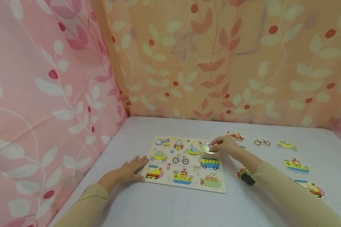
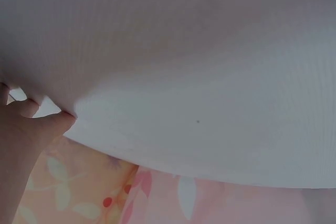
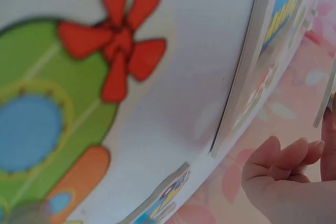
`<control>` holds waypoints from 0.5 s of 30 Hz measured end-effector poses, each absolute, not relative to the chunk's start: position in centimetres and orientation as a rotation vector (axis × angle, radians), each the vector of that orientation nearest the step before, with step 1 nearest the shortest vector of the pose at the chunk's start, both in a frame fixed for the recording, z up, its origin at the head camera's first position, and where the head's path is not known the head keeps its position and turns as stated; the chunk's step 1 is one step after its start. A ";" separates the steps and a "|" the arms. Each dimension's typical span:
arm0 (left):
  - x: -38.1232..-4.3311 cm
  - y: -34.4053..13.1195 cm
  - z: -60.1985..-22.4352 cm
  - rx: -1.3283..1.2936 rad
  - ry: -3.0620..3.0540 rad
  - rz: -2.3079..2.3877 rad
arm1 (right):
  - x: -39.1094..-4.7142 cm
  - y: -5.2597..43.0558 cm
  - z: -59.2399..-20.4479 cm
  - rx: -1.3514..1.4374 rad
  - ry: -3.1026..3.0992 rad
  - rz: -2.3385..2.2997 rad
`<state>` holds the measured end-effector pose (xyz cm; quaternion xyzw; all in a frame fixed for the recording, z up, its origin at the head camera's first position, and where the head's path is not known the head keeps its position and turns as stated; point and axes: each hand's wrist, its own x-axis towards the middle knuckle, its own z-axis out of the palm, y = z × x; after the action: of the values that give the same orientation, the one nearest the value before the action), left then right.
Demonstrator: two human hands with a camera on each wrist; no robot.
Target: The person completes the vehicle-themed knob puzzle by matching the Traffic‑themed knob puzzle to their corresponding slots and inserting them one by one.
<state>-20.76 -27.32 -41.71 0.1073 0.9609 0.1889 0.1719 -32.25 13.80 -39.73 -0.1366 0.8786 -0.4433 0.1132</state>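
A wooden puzzle board (image 1: pixel 197 188) with vehicle pictures lies flat on the table. My left hand (image 1: pixel 127 170) rests at its left edge, fingers spread and fairly straight; in the left wrist view, the left hand (image 2: pixel 31 127) has its fingertips down at the table surface. Over the board's upper right corner, my right hand (image 1: pixel 225 145) pinches a thin puzzle piece (image 1: pixel 207 149), yellowish and shiny, overlapping the helicopter picture. Its printed picture cannot be made out. The right wrist view shows the right hand (image 3: pixel 283 174) with the edge of the puzzle piece (image 3: pixel 326 98) at its fingers.
Loose knobbed pieces lie right of the board: helicopter (image 1: pixel 236 136), bicycle (image 1: pixel 262 142), car (image 1: pixel 287 145), ship (image 1: pixel 296 165) and train (image 1: pixel 311 188). A submarine piece (image 3: pixel 68 98) and a bus piece (image 1: pixel 243 148) lie by my right forearm, partly hidden. Patterned curtains (image 1: pixel 216 63) enclose the table.
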 end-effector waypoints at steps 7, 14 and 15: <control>-20.7 -27.2 -41.7 0.302 2.722 0.545 | -32.7 12.3 -40.2 -0.228 2.524 -1.289; -20.9 -27.3 -41.8 0.299 2.722 0.536 | -33.1 11.0 -40.8 -0.222 2.492 -1.284; -20.9 -27.3 -41.9 0.301 2.722 0.534 | -33.1 10.8 -40.9 -0.227 2.484 -1.284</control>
<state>-20.90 -27.29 -41.88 0.1061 0.9606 0.1884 0.1749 -33.10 10.79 -40.90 -0.0798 0.8730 -0.4513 0.1670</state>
